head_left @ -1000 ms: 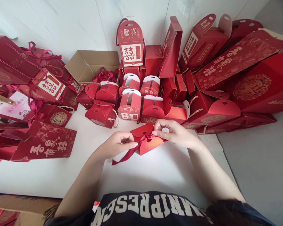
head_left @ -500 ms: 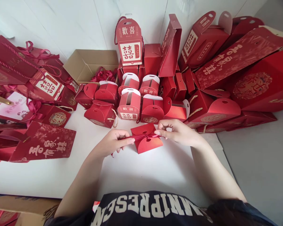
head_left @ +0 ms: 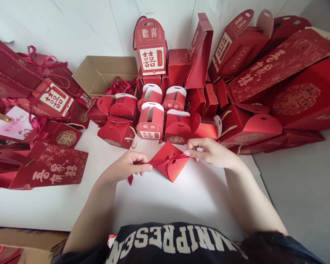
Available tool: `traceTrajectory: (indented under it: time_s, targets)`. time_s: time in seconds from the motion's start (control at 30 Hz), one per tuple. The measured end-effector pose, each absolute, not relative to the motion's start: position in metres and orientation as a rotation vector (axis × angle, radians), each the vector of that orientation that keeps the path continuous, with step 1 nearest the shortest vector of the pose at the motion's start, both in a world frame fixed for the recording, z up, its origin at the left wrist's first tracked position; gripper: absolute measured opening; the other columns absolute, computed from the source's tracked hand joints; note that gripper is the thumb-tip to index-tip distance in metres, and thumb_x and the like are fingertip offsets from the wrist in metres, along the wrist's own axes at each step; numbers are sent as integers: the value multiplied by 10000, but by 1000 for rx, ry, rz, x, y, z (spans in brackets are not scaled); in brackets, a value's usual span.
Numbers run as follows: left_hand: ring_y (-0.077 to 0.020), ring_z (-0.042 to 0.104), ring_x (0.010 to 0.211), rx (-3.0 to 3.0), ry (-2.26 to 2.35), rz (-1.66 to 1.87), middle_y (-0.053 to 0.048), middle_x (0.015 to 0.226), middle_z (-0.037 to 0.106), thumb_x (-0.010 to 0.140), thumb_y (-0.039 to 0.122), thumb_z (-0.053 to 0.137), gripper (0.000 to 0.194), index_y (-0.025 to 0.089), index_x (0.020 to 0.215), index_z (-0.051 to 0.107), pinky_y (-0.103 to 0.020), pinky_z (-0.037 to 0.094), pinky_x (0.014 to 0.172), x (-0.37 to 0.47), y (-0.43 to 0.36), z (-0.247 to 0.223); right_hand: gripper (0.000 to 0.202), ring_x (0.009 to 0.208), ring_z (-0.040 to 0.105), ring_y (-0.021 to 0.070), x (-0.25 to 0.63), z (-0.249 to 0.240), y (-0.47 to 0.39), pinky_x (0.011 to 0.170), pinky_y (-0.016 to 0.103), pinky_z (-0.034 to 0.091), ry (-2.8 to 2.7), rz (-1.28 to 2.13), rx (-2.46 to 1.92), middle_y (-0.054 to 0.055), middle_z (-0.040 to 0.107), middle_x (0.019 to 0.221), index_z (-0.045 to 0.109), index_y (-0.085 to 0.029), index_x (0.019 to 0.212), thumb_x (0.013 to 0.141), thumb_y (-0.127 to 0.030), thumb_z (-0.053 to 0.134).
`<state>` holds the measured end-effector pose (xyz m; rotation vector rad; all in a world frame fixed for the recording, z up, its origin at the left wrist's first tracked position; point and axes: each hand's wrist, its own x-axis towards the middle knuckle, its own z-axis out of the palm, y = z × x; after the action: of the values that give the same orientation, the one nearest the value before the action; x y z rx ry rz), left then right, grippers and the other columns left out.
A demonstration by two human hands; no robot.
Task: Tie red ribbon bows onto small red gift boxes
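Note:
A small red gift box [head_left: 175,172] rests on the white table, turned so that one corner points toward me. Its top flaps meet in the middle, where a dark red ribbon [head_left: 158,161] passes through and crosses. My left hand [head_left: 129,165] pinches the ribbon on the left, and a loose ribbon end hangs below it. To the right, my right hand [head_left: 209,152] pinches the other ribbon end between thumb and fingers. The ribbon is stretched between both hands over the box.
Several small red boxes [head_left: 150,121] stand in rows behind my hands. Larger red boxes [head_left: 297,99] are stacked on the right, and more red boxes [head_left: 57,167] lie on the left. An open cardboard box [head_left: 92,75] holds dark red ribbons near the wall.
My left hand has moved slightly left, drawing the ribbon farther out. The small red box has turned, one corner now pointing toward me. My right hand still grips its ribbon end.

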<state>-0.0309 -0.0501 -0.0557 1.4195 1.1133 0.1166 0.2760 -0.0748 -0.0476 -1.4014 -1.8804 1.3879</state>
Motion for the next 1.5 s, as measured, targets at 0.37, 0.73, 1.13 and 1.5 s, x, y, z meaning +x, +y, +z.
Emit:
traceTrajectory:
  time_s: [0.37, 0.73, 1.13, 1.5]
  targets:
    - [-102, 482, 614, 1596, 858, 83, 3, 726, 485, 856, 417, 622, 312, 157, 684, 600, -206, 439, 487, -34, -51, -38, 395, 593, 550, 132, 266, -37, -87, 538, 254, 417, -1893, 1627, -1368, -5, 581, 689, 483, -211, 789, 967, -562, 447]
    - [-108, 499, 662, 1823, 992, 354, -10, 783, 533, 867, 373, 605, 329, 157, 625, 551, -241, 420, 616, -16, -56, -45, 282, 642, 481, 121, 244, -42, -93, 603, 252, 359, -2126, 1236, -1347, -28, 573, 706, 585, -211, 781, 952, -431, 547]
    - [-98, 431, 574, 1644, 1032, 338, 20, 623, 442, 884, 348, 554, 336, 168, 620, 450, -240, 374, 551, -20, -51, -56, 286, 704, 499, 139, 253, -42, -85, 659, 253, 376, -2159, 1340, -1268, -18, 570, 777, 573, -218, 795, 985, -397, 456]
    - [-89, 347, 575, 1752, 1045, 408, 39, 608, 368, 886, 392, 589, 394, 167, 615, 414, -248, 287, 551, -14, -52, -66, 385, 607, 474, 133, 250, -45, -89, 583, 263, 342, -2160, 1201, -1391, -19, 553, 666, 559, -210, 744, 981, -497, 460]
